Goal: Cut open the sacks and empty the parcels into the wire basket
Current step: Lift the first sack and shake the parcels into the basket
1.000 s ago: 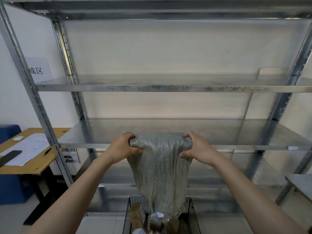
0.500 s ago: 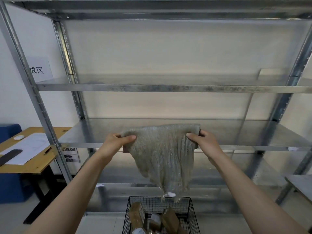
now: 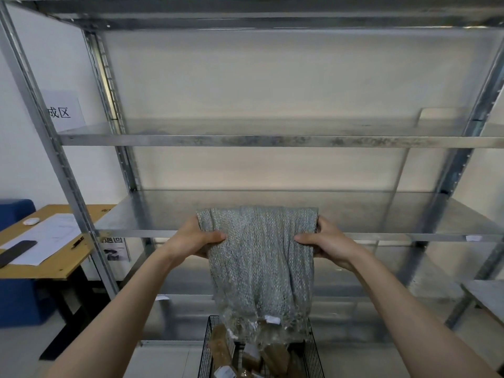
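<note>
Sack (image 3: 259, 257) over wire basket (image 3: 314, 350), parcels (image 3: 222, 347) inside

A tall galvanised steel shelving rack (image 3: 272, 141) stood on the pale floor (image 3: 163, 360). Left of the rack, a yellow wooden desk (image 3: 57, 268) carried white paper sheets (image 3: 46, 240), a flat black bar (image 3: 16, 251), a dark pen (image 3: 77, 242) and a small white oval object (image 3: 31, 221). A black wire basket (image 3: 207, 350) stood before the rack's base.

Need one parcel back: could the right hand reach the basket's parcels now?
Probably not freely: the right hand grips the sack, whose lower end hangs over the wire basket and parcels.
</note>
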